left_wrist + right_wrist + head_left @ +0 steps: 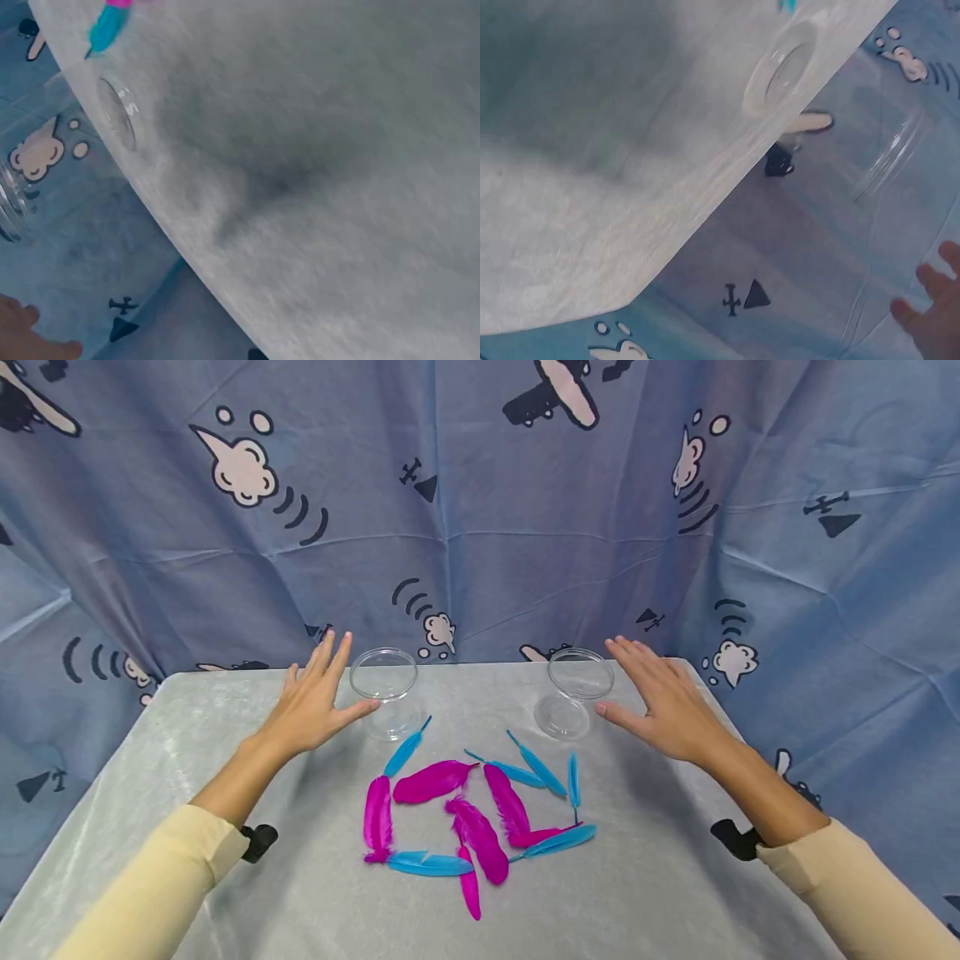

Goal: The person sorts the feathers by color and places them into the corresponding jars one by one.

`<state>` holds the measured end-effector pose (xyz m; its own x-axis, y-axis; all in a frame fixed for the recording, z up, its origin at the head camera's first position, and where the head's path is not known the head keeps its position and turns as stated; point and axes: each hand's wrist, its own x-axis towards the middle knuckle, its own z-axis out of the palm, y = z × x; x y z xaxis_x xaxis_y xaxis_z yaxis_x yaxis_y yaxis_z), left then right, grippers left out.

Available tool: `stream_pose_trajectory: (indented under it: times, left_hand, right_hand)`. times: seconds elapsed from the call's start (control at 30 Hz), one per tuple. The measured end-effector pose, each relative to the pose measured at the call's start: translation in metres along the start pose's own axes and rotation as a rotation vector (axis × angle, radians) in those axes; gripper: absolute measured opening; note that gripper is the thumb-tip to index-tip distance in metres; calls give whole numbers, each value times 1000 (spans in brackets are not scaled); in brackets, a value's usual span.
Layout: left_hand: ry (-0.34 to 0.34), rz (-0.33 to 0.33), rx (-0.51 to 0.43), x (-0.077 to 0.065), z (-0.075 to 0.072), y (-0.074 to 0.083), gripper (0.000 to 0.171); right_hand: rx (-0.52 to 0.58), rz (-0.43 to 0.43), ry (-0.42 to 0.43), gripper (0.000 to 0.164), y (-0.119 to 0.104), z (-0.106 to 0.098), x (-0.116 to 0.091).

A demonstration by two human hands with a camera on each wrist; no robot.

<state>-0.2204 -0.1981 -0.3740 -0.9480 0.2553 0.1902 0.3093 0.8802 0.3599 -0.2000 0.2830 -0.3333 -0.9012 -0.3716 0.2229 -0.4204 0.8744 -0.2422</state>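
Note:
My left hand [311, 706] hovers over the table's left side, fingers extended, its thumb overlapping the left clear plastic cup [393, 718] in the head view. Opposite it, my right hand [667, 706] is held up with straight fingers, the thumb close beside the right clear cup [562, 717]. Neither hand holds anything. Several magenta feathers [480, 839] and several blue feathers [431, 863] lie spread between the forearms, some overlapping. In the wrist views the left cup [118, 112] and right cup [784, 67] stand near the table edge; only fingertips of each hand show.
A pale grey cloth covers the table [300, 902]. Behind it hangs a blue curtain [480, 568] printed with planes and clouds, close to the far edge where both cups stand. Dark bands [258, 843] are strapped at both wrists.

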Motion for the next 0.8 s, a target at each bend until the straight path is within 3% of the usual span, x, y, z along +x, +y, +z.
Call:
stream_pose_trajectory:
  times: [0.23,0.5,0.8]
  left_hand:
    - [-43,-46,-264,10,2,6,120]
    - [-34,-75,-391,19,14,4,127]
    - [9,-64,-469,23,27,5,129]
  right_hand:
    - [260,-75,7,88,-12,3,-13]
    - [698,-52,-166,75,-4,20,-26]
    - [822,-60,-339,60,1,51,-45]
